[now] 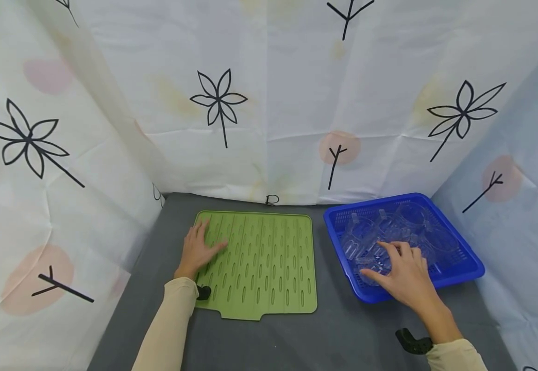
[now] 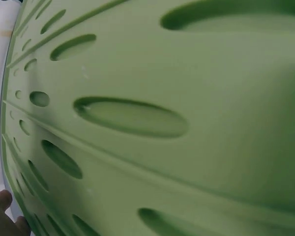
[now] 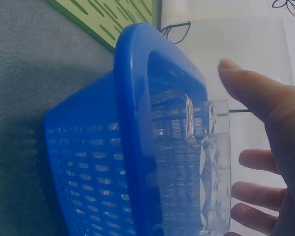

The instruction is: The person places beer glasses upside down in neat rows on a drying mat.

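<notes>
In the head view a green slotted mat [image 1: 259,268] lies on the grey table, and the left hand [image 1: 198,251] is over its left edge with fingers spread. A blue basket [image 1: 464,273] at the right holds several clear glass mugs [image 1: 357,239]. Above the basket's near side is the right hand [image 1: 403,273], thumb and fingers apart, nothing between them. The right wrist view shows the right hand [image 3: 280,142] beside the clear mugs [image 3: 191,182], a gap between. Green mat [image 2: 123,157] fills the left wrist view, with fingertips at its left edge.
A white cloth with drawn flowers [image 1: 219,98] hangs behind and on both sides. The grey table [image 1: 287,340] extends in front of the mat and between mat and basket. Dark wrist straps [image 1: 413,342] sit at both wrists.
</notes>
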The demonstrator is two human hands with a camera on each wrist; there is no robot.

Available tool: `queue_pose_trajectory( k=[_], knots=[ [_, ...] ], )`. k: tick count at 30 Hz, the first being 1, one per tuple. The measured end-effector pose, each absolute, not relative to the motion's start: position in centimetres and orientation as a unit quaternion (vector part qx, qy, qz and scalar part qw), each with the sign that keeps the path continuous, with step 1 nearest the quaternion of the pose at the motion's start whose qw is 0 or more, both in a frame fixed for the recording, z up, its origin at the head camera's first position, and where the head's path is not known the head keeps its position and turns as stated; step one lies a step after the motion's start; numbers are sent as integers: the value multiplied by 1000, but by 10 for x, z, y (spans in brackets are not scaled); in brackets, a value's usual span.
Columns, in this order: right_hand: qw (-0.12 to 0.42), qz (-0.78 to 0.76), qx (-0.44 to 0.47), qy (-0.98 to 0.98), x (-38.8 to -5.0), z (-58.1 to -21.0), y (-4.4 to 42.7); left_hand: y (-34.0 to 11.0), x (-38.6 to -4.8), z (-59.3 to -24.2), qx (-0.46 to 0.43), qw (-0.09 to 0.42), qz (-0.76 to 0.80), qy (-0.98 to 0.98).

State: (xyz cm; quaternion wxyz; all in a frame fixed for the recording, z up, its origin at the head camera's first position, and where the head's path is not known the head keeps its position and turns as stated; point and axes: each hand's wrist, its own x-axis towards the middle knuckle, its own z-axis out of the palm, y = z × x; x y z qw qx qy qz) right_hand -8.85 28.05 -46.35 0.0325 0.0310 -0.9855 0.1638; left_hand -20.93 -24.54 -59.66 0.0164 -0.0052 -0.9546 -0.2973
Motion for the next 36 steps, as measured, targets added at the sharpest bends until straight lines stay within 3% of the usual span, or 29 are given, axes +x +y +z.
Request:
queue_pose_trajectory(
  k=[8,20,36],
  knots=[
    [0,173,31,-984,-85,-470,279,-256,-212,-606,7,-15,-282,-959],
    [75,187,38,-979,-89,-479,280,-260,-204,-597,17,-59,-280,-958],
    [37,189,-5,-981,-97,-477,281,-255,-203,-594,8,-69,-273,-959]
  ],
)
